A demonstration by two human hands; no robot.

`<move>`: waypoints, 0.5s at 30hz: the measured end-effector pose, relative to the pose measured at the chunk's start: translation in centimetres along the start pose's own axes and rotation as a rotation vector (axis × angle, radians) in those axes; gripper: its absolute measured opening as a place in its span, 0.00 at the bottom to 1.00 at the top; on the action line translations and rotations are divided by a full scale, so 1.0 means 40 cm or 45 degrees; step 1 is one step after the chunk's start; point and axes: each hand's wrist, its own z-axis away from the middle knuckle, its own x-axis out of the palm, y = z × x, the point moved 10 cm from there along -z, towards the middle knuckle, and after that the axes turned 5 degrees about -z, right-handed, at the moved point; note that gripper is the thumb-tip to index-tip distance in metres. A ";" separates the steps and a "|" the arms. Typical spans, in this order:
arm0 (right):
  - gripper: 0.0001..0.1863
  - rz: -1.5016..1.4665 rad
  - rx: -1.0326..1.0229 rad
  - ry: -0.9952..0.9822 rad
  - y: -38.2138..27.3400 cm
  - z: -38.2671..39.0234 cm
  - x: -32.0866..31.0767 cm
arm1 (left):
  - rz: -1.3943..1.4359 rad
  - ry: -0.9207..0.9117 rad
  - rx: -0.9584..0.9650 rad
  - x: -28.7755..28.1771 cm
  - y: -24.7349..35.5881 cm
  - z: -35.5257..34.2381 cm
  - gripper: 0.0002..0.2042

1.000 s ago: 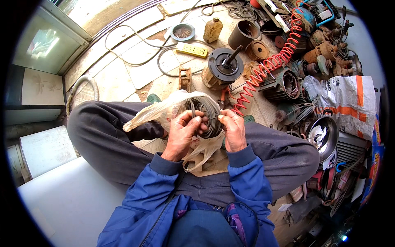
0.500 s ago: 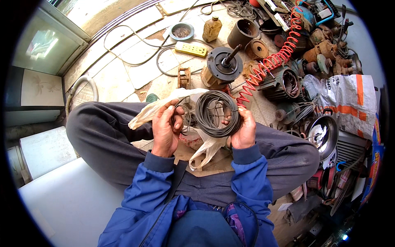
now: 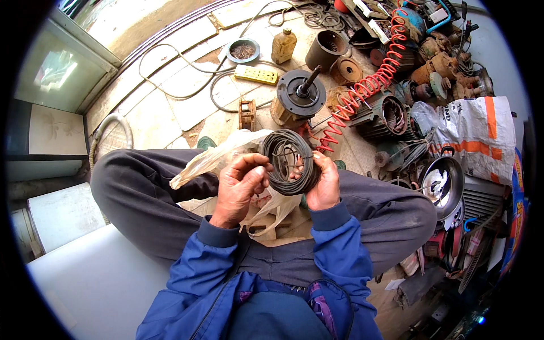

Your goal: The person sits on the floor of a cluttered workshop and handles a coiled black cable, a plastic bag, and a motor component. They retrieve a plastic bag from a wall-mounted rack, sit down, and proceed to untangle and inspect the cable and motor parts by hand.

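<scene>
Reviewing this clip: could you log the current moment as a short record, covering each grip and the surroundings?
Left grip: at the coil's left edge, contact unclear
Right grip: holding the coil's right side
Held: dark wire coil
Nearby: pale plastic bag
Floor ahead: motor part with protruding shaft; yellow power strip
Right side: red coiled hose; striped sack

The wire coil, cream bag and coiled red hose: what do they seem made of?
Wire coil: probably metal, dull dark grey; its thin strands hold round bends, though a coating is possible. Cream bag: likely thin plastic film, slightly see-through, judging by its crinkles. Coiled red hose: probably smooth plastic, given its even spiral.
</scene>
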 end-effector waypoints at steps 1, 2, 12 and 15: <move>0.11 0.035 0.000 -0.032 0.003 0.003 0.009 | -0.047 -0.014 -0.031 0.006 -0.009 0.000 0.12; 0.11 0.069 0.000 -0.065 0.005 0.005 0.018 | -0.055 -0.029 -0.046 0.017 -0.012 0.002 0.13; 0.10 0.785 -0.193 -0.229 0.018 0.027 0.081 | -0.055 0.097 -0.116 -0.008 -0.034 0.004 0.15; 0.10 0.912 -0.248 -0.247 0.020 0.023 0.072 | -0.111 0.146 -0.093 -0.018 -0.030 0.002 0.12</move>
